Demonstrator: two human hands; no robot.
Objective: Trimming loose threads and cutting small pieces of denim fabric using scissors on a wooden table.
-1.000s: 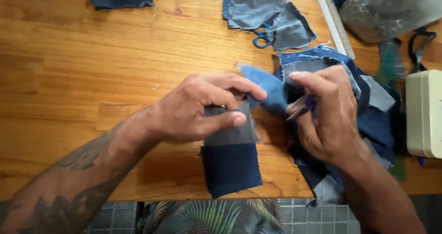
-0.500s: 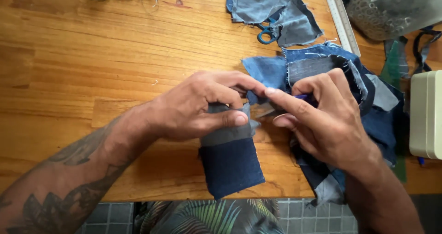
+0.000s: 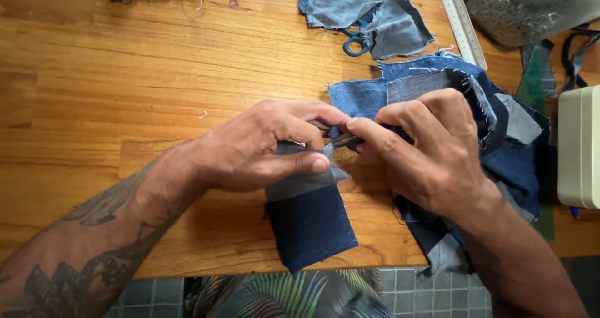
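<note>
A dark denim piece (image 3: pixel 310 221) is pinched under the left hand (image 3: pixel 262 146), while a small metal tool (image 3: pixel 345 140) is gripped against its top edge by the right hand (image 3: pixel 425 152).

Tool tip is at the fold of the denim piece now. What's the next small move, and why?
Probably ease the small tool a little further into the fold. The left hand pinches the dark denim piece at its grey folded top, and the right hand has the tip right at that edge, so it looks placed to work the seam.
</note>
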